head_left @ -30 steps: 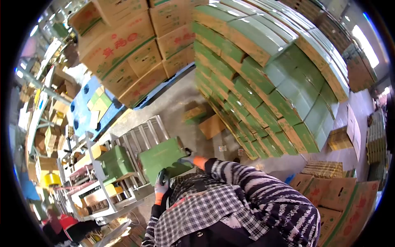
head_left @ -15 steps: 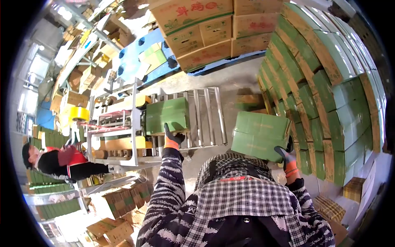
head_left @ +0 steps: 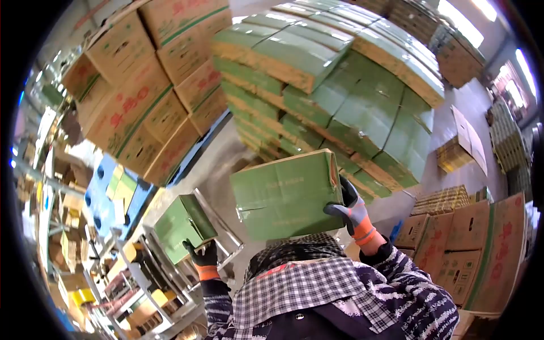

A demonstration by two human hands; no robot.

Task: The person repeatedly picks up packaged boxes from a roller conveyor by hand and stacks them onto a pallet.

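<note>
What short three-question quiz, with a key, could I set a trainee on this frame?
1. Open: What does the right hand hold?
2. True or false: Both hands are on the same box.
3. Multiple choice: What colour is the lettering on the brown cartons stacked at the upper left? a) white b) red c) black

Key:
1. A green box, gripped at its right end.
2. False: the left hand is at a second green box, further left.
3. b
</note>
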